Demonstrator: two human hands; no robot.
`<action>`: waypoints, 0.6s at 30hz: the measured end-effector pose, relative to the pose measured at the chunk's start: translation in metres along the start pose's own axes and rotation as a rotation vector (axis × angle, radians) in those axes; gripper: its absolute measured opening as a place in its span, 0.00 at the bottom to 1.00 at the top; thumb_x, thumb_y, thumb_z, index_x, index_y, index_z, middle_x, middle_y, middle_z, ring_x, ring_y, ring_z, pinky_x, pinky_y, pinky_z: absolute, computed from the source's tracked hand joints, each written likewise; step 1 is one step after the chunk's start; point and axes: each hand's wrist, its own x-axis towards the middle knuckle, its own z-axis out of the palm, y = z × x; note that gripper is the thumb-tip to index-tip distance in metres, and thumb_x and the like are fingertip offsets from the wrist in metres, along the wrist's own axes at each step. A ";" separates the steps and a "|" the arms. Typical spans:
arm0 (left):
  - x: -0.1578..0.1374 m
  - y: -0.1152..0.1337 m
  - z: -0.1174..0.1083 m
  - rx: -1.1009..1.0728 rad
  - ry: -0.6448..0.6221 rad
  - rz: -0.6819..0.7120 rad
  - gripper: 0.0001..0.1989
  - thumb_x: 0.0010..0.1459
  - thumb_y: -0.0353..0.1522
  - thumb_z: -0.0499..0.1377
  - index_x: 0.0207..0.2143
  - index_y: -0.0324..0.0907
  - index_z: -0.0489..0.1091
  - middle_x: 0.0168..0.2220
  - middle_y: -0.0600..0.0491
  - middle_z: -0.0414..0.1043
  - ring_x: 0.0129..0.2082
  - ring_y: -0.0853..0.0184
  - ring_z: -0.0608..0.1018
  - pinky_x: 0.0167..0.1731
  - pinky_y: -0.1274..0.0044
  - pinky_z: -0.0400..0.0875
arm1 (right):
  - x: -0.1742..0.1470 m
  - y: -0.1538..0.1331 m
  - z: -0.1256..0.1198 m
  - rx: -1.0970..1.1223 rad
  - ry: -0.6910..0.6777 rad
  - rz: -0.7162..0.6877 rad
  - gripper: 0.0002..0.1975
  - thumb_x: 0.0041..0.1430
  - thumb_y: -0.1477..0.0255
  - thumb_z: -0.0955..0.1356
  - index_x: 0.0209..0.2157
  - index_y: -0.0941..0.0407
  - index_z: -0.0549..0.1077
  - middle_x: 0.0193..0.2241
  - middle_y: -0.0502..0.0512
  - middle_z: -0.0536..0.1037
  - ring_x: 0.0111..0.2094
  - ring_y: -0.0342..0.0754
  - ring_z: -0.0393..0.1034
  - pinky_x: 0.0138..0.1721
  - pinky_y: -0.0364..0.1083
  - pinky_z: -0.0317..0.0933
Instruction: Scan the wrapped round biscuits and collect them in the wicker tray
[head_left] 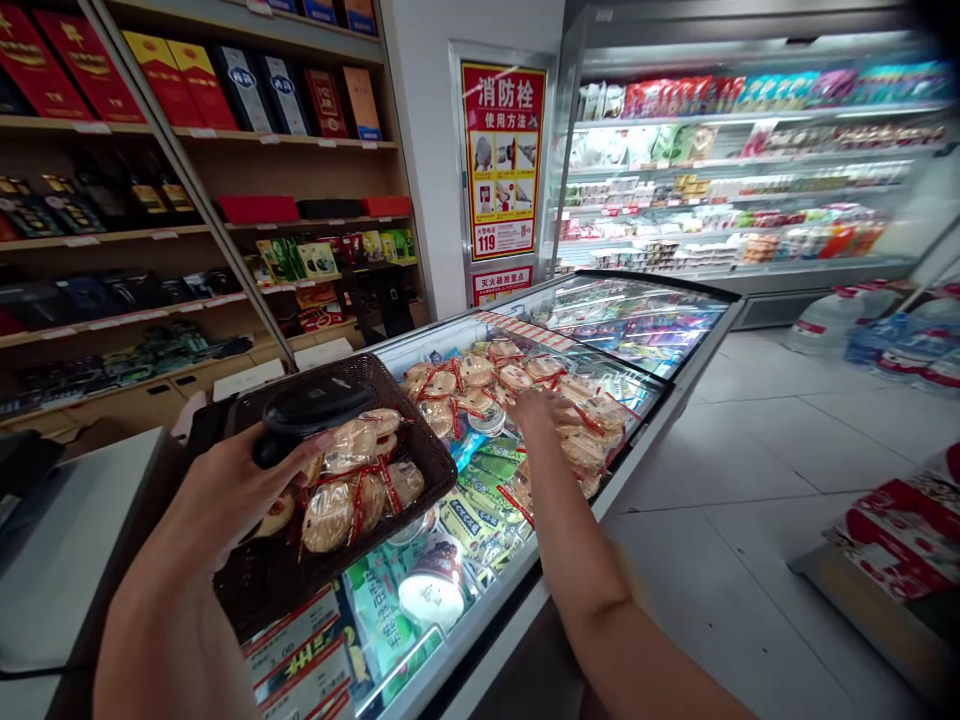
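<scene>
My left hand (244, 480) is closed round a black device with a rounded head, which looks like a handheld scanner (319, 402). It is over a dark woven basket (427, 450) holding several clear-wrapped packs of round flat biscuits (330, 515) with red ties. More wrapped biscuit packs (476, 370) lie heaped on the glass top of a chest freezer (390, 620). Over this heap, my right hand (536, 412) touches the packs, fingers stretched out and partly hidden among them. Whether it grips any pack is not clear.
Under the glass lie green packets (480, 510) and a round tub (433, 585). A grey counter (82, 540) stands at left, below shelves of boxed goods (285, 90). Stacked red and white packs (900, 530) are on the floor at right, with bottled water (900, 340) farther back.
</scene>
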 end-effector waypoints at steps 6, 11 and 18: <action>-0.001 -0.002 -0.001 0.049 0.012 -0.010 0.30 0.48 0.59 0.57 0.34 0.41 0.72 0.17 0.58 0.67 0.19 0.69 0.64 0.19 0.81 0.54 | -0.019 -0.019 0.012 0.142 -0.171 -0.460 0.42 0.56 0.56 0.71 0.66 0.58 0.56 0.68 0.73 0.46 0.68 0.71 0.41 0.60 0.67 0.50; -0.004 0.002 -0.002 0.074 0.037 0.013 0.29 0.48 0.59 0.57 0.30 0.41 0.71 0.17 0.59 0.66 0.18 0.69 0.64 0.20 0.80 0.55 | -0.008 -0.008 0.012 0.106 -0.182 -0.624 0.36 0.55 0.61 0.73 0.62 0.55 0.61 0.64 0.67 0.58 0.67 0.63 0.49 0.61 0.55 0.50; -0.013 0.013 -0.003 -0.014 -0.019 0.049 0.22 0.48 0.52 0.62 0.30 0.42 0.71 0.19 0.58 0.69 0.20 0.68 0.67 0.20 0.80 0.55 | -0.006 -0.007 0.011 0.060 -0.047 -0.540 0.22 0.52 0.67 0.74 0.48 0.61 0.73 0.58 0.71 0.63 0.49 0.60 0.70 0.51 0.52 0.62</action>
